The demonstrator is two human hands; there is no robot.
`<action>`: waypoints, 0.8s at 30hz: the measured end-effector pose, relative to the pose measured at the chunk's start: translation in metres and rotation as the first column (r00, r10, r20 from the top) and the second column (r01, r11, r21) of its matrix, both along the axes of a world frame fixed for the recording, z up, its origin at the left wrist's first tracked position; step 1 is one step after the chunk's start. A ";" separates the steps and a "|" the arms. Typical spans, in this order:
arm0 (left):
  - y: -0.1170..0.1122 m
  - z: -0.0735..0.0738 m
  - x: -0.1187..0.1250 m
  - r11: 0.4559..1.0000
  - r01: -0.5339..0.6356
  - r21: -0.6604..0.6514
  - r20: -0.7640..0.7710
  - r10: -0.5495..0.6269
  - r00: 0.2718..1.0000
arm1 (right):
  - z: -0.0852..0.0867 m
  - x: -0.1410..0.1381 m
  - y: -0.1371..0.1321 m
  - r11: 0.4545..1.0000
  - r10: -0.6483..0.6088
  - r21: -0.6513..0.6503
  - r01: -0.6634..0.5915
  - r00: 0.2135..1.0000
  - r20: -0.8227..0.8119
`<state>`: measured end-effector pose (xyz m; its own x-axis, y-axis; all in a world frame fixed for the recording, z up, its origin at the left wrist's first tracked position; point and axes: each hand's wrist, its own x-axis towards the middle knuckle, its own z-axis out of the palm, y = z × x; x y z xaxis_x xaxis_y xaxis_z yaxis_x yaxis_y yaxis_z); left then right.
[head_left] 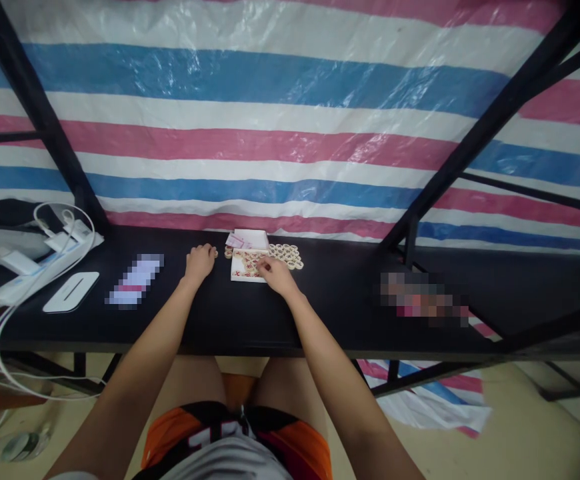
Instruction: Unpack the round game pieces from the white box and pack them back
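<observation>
A small white box (241, 274) with round wooden game discs marked in red lies on the black table (320, 313). My right hand (275, 273) rests at the box's right edge, fingers pinched on a disc inside it. Loose discs (286, 255) lie in a cluster just behind the box, and the box lid (250, 237) sits farther back. My left hand (200, 261) lies curled on the table left of the box, its fingertips at a single disc (215, 253).
A white power strip (30, 273) with plugs and white cables sits at the table's left end. A flat white device (71, 291) lies beside it. Black frame posts (35, 107) rise at both sides before a striped tarp wall (290, 120). A plastic bottle (20, 445) lies on the floor.
</observation>
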<state>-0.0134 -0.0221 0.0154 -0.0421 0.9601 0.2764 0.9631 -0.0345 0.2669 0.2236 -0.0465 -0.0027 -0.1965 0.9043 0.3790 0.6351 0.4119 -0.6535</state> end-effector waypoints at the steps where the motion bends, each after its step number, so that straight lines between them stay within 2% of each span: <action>1: -0.001 -0.001 0.000 1.000 0.009 -0.001 -0.012 -0.009 1.000 | 0.000 0.000 0.000 1.000 0.002 0.003 -0.002 1.000 0.000; 9: 0.000 -0.006 0.001 0.995 0.094 -0.015 -0.021 -0.094 0.995 | -0.001 0.001 0.001 1.000 0.003 0.015 -0.003 1.000 0.004; 24: 0.005 -0.010 0.002 0.986 0.144 -0.079 -0.078 -0.150 0.986 | 0.002 0.000 -0.001 1.000 -0.002 -0.004 0.002 1.000 0.000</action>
